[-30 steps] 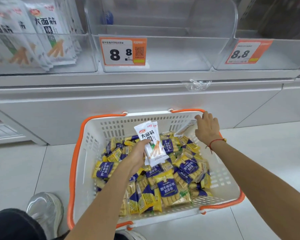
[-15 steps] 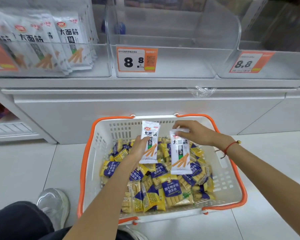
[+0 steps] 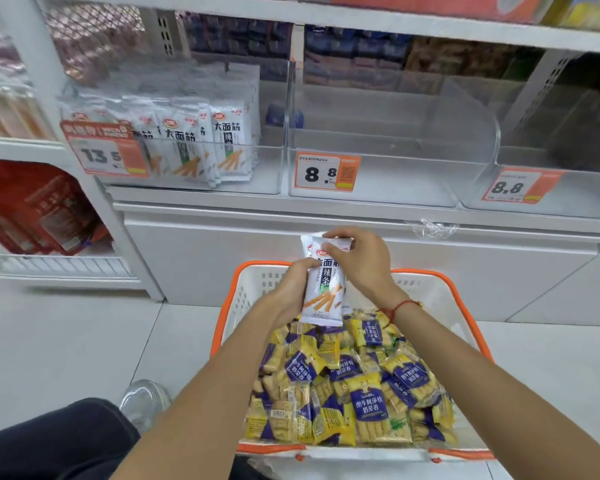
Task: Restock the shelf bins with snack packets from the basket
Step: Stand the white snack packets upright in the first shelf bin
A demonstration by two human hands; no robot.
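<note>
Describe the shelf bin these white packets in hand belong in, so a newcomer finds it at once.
Above the orange-rimmed basket, a row of clear bins runs along the shelf. Take the leftmost bin, tagged 13.5. It alone holds upright white packets matching those in the hands; the two bins to its right look bare.

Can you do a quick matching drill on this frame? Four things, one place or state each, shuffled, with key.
Things:
1. white packets
2. yellow-and-blue packets
3. bin tagged 13.5
4. middle bin tagged 8.8

Places or states:
A. heaped in the basket
B. no packets visible inside
C. held in both hands, left hand and right hand, above the basket
D. holds a row of upright white packets

Pairs: 1-C, 2-A, 3-D, 4-B
</note>
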